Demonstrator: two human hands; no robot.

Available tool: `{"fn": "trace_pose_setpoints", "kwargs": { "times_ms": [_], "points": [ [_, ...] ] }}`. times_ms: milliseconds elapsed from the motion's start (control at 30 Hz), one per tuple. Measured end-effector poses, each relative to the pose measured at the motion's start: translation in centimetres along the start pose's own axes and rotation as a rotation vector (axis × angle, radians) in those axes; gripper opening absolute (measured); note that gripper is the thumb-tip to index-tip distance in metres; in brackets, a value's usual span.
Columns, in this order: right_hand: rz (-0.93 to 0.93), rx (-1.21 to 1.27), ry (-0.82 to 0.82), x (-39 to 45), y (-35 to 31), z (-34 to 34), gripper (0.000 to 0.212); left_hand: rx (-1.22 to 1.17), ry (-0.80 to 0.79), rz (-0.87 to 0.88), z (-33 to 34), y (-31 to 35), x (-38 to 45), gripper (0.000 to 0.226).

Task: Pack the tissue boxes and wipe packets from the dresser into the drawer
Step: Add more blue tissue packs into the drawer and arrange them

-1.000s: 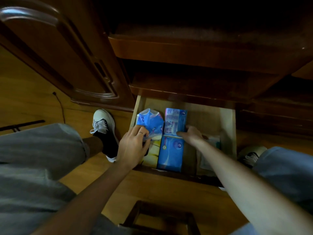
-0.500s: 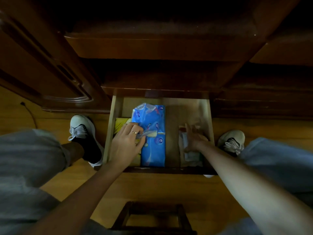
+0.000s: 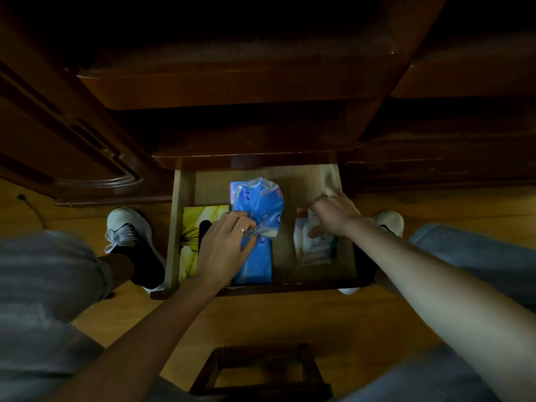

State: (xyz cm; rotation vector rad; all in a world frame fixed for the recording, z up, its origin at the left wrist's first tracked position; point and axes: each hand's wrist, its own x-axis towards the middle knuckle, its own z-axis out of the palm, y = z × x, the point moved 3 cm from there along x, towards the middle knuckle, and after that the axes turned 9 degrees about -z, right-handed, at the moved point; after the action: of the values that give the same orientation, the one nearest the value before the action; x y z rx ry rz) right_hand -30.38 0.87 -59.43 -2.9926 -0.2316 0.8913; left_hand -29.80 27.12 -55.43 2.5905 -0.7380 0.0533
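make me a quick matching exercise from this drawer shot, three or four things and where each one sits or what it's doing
Things:
1. yellow flower box
2. blue packet
3. white packet
4. left hand

Places or states:
A. middle of the drawer
B. right side of the drawer, under the right hand
C. pinching clear plastic wrap
D. left side of the drawer

Pairs: 1-D, 2-A, 3-B, 4-C
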Motion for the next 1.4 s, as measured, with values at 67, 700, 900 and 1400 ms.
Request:
{"fn": "trace_pose_setpoints", "kwargs": {
  "times_ms": [67,700,900,1400],
  "points": [
    [-0.009,0.045,0.018,-0.8,0.4,0.0,0.048,-0.002,0.006,-0.019,0.3,0.0,0.1,0.021],
    [-0.173,0.616,0.247,6.2,-10.7,-3.0,0.048,0.184,0.099,-0.181,-3.1,-8.1,0.1,0.012],
    [0.010,1.489,0.148,7.4,-14.4,-4.5,0.056,-0.163,0.052,-0.203,-4.6,-8.6,1.9,0.012],
    [0.273,1.762,0.131,6.8,-14.1,-4.4,0.039,0.046,0.156,-0.274,-3.6,-8.3,0.5,0.015]
  ]
}}
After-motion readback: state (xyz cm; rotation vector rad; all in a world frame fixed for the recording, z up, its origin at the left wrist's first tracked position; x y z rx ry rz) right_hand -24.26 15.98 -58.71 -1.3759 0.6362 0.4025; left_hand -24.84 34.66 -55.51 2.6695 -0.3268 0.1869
